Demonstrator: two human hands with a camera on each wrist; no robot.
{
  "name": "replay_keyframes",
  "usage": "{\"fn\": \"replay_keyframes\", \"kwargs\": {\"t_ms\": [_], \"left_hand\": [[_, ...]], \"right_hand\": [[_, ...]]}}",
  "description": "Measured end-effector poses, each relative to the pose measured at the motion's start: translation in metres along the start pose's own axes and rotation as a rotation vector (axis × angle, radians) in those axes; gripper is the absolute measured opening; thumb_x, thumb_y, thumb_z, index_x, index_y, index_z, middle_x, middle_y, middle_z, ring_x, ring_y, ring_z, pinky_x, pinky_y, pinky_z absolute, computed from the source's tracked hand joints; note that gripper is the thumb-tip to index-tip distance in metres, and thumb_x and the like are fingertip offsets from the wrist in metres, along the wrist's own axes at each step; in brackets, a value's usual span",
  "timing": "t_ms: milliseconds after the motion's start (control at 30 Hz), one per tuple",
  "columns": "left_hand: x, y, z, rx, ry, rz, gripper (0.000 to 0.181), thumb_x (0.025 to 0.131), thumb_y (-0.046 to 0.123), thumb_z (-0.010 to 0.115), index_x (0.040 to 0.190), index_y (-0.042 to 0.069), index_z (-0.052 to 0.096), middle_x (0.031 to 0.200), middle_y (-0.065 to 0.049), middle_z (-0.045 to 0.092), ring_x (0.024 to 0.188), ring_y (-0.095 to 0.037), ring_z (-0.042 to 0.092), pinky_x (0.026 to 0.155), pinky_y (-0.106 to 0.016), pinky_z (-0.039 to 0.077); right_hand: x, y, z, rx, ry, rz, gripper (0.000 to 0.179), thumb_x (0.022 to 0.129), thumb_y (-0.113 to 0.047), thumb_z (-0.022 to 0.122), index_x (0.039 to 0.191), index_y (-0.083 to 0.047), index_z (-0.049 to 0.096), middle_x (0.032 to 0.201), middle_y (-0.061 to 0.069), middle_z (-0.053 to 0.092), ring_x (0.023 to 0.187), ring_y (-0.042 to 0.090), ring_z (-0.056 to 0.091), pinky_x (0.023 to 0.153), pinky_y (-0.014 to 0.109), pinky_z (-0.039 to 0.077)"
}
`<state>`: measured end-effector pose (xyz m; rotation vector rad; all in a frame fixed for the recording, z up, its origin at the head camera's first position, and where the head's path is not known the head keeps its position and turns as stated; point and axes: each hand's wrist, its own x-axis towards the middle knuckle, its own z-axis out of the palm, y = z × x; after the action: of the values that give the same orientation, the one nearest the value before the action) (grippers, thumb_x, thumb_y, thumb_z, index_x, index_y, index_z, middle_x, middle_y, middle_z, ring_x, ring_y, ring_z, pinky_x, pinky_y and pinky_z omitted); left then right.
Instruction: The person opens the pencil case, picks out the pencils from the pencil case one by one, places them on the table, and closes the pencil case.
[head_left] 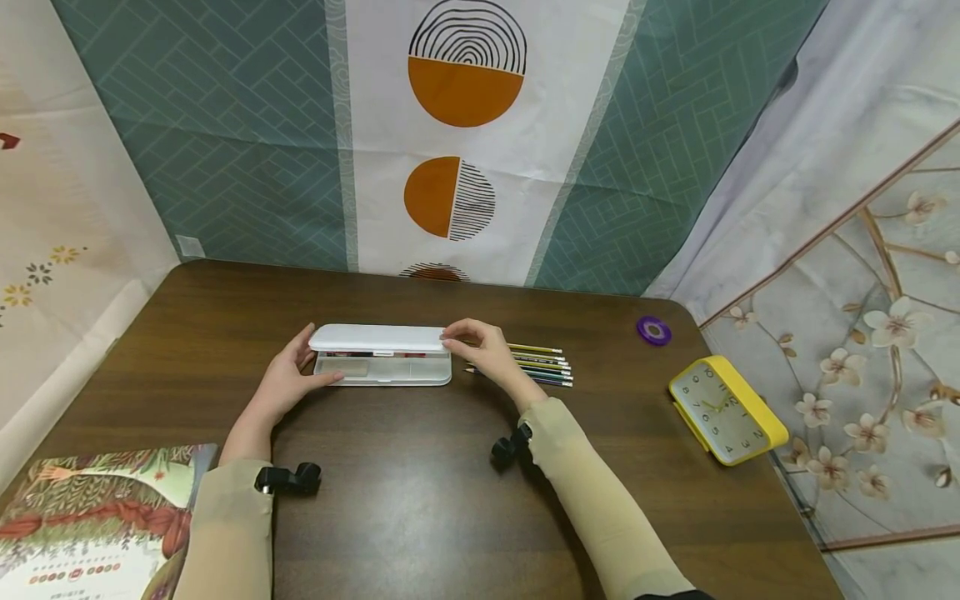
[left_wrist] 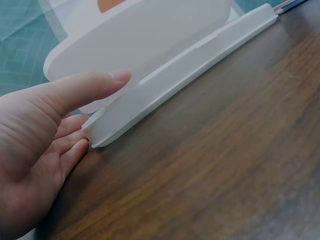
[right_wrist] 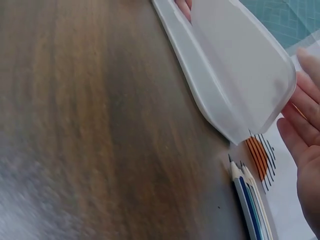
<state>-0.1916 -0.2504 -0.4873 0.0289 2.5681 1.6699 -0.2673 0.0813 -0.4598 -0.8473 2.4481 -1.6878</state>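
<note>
A long white pencil case (head_left: 382, 384) lies on the table with its lid (head_left: 377, 337) partly raised; a pale block and something reddish show inside. My left hand (head_left: 289, 379) holds the case's left end, its thumb over the front rim and its fingers at the end wall, as the left wrist view shows. With bent fingers, my right hand (head_left: 483, 348) holds the lid's right end. In the right wrist view these fingers (right_wrist: 303, 107) touch the lid's edge. Several pencils (head_left: 543, 365) lie in a row beside the case, partly behind my right hand.
A yellow clock (head_left: 716, 408) stands tilted on the right of the wooden table (head_left: 420, 500), and a round purple object (head_left: 654, 331) lies behind it. At the front left is an illustrated book or sheet (head_left: 97, 517). Patterned cloth (head_left: 480, 208) hangs along the back edge.
</note>
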Motion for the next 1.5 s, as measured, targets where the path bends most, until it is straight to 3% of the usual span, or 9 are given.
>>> {"fn": "replay_keyframes", "kwargs": {"t_ms": [133,400,600,900,1133,1500], "left_hand": [[0.0,-0.0004,0.0002,0.007,0.005,0.009,0.109,0.082,0.023,0.081,0.158,0.005,0.005,0.159,-0.029,0.017,0.144,-0.049,0.023,0.116,-0.06,0.025],[-0.0015,0.0004,-0.0007,0.009,-0.002,0.014,0.112,0.081,0.026,0.082,0.158,0.008,0.003,0.162,-0.02,0.015,0.148,-0.045,0.017,0.117,-0.06,0.021],[-0.0017,0.0012,0.0001,0.006,-0.007,0.008,0.11,0.082,0.027,0.081,0.158,0.009,0.003,0.163,-0.018,0.014,0.148,-0.045,0.016,0.116,-0.062,0.022],[0.0,-0.0006,0.0013,-0.001,-0.004,0.047,0.109,0.081,0.022,0.081,0.158,0.007,0.005,0.163,-0.019,0.016,0.146,-0.045,0.021,0.116,-0.061,0.023],[0.0,0.0006,0.0008,0.0,-0.012,0.05,0.106,0.084,0.023,0.079,0.158,0.007,0.006,0.163,-0.019,0.015,0.146,-0.045,0.022,0.116,-0.061,0.024],[0.0015,-0.0021,0.001,0.015,-0.003,0.058,0.106,0.083,0.021,0.08,0.158,0.007,0.006,0.162,-0.018,0.016,0.146,-0.045,0.023,0.115,-0.06,0.025]], "right_hand": [[-0.0013,0.0001,0.002,-0.009,0.008,0.023,0.018,0.088,-0.01,0.073,0.102,0.0,0.07,0.104,0.017,0.072,0.095,0.019,0.069,0.088,0.031,0.057],[-0.0041,0.004,0.0034,0.019,-0.028,0.02,0.032,0.084,-0.006,0.076,0.113,0.003,0.066,0.115,0.021,0.069,0.11,0.033,0.066,0.1,0.047,0.052],[-0.0064,0.0059,0.0029,-0.03,-0.068,0.1,0.049,0.082,-0.009,0.078,0.128,-0.002,0.061,0.132,0.015,0.063,0.124,0.028,0.059,0.108,0.04,0.047],[-0.0073,0.0064,0.0029,-0.168,-0.146,0.163,0.071,0.081,-0.019,0.081,0.143,-0.005,0.049,0.146,0.014,0.051,0.136,0.029,0.047,0.114,0.041,0.04],[-0.0064,0.0051,0.0044,-0.254,-0.17,0.157,0.074,0.08,-0.022,0.082,0.144,-0.004,0.047,0.147,0.014,0.049,0.136,0.032,0.048,0.112,0.042,0.041],[-0.0069,0.0052,0.0066,-0.287,-0.16,0.167,0.075,0.078,-0.022,0.083,0.143,-0.005,0.049,0.146,0.014,0.051,0.134,0.031,0.049,0.111,0.042,0.042]]}}
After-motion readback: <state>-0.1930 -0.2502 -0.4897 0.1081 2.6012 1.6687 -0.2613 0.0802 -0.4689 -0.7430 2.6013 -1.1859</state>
